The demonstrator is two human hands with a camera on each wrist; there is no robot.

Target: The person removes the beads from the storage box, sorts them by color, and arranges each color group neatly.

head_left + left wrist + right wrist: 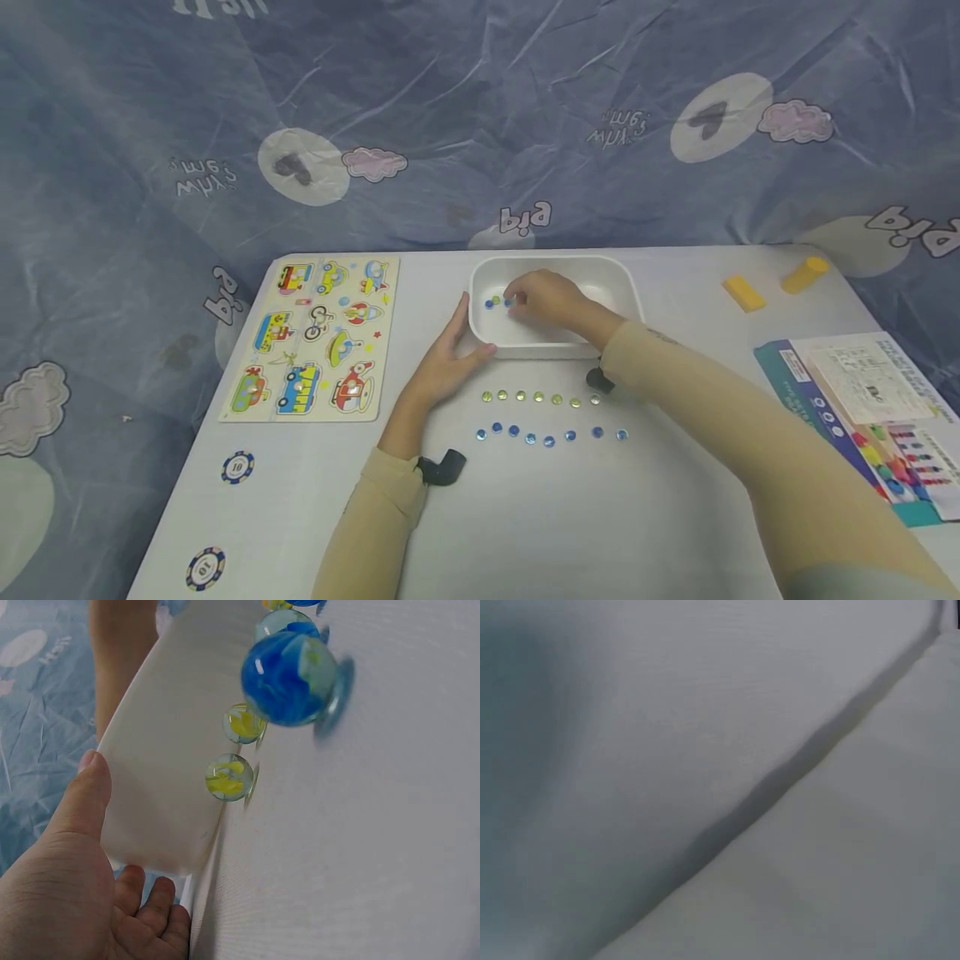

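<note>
A white rectangular tray stands toward the back of the table. My right hand reaches into it, fingertips pinching a blue marble. Left of that, another blue marble and a yellow-green marble lie on the tray floor. My left hand rests at the tray's near left corner, thumb along the front wall and fingers along the left end; the left wrist view shows this thumb extended against the wall. The right wrist view shows only pale surfaces, with the hand hidden.
In front of the tray lie a row of yellow-green marbles and a row of blue marbles. A vehicle puzzle board and two poker chips lie left. Yellow blocks and a printed box are right.
</note>
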